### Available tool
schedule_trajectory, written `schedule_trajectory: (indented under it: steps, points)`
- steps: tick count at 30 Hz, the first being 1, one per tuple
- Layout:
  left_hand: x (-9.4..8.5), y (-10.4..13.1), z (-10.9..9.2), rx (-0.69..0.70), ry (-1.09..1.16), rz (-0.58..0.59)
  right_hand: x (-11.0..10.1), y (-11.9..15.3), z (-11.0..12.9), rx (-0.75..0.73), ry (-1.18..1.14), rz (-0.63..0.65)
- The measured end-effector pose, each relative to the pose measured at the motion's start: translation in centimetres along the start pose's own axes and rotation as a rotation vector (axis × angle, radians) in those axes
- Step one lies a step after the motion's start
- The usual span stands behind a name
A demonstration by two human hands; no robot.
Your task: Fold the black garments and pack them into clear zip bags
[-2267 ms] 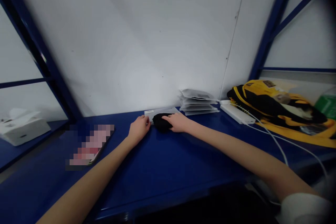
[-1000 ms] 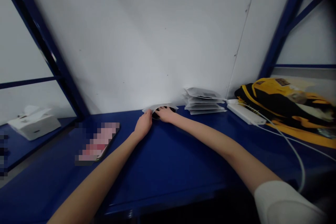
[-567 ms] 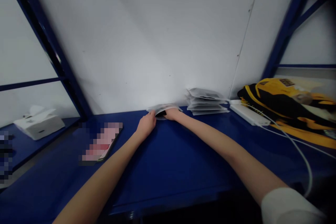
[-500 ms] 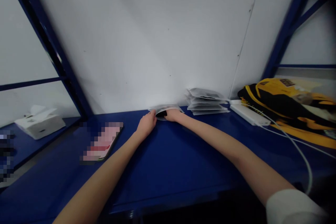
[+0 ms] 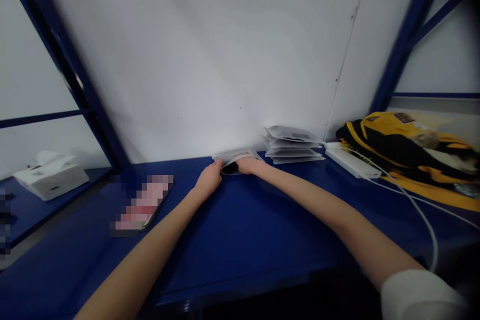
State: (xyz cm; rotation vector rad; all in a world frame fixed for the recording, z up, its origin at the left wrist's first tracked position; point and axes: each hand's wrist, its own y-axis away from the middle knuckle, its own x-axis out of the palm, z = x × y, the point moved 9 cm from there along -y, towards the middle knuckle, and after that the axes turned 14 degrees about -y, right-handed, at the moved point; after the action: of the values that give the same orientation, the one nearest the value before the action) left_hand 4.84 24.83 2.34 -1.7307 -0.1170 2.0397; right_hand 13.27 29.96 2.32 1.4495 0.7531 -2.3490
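Clear bag (image 5: pixel 240 153) open on the table (image 5: pixel 240 230)
My left hand (image 5: pixel 210 179) pinches its rim, likely giving my right hand (image 5: pixel 251 165) room inside, near a black item (image 5: pixel 230 168); that grip I can't tell

A blue tabletop (image 5: pixel 232 230) spanned the lower frame. On it lay a phone (image 5: pixel 148 200), partly pixelated, at left of centre; a translucent pouch (image 5: pixel 239 153) at centre; a stack of translucent pouches (image 5: pixel 294 146) just right; and a white power bank (image 5: pixel 352 162) beside a yellow-and-black bag (image 5: pixel 401 147) at right.
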Motion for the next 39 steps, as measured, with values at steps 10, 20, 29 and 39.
schedule_trajectory:
  steps: [10, 20, 29, 39]
  points:
    - [-0.3, 0.7, -0.9, 0.082, -0.038, 0.004, -0.9, 1.3, -1.8, -0.056, 0.035, 0.019]
    - [-2.1, 1.2, -1.3, 0.175, -0.044, -0.056, -3.8, 6.3, 0.9, -0.239, 0.063, -0.086]
    - [-3.3, 2.0, -2.7, 0.237, 0.05, -0.146, -3.9, 7.9, 0.2, -0.098, 0.095, -0.149]
    - [-4.7, 2.5, -3.3, 0.25, 0.115, -0.28, -5.1, 10.2, 3.9, -0.349, -0.12, -0.29]
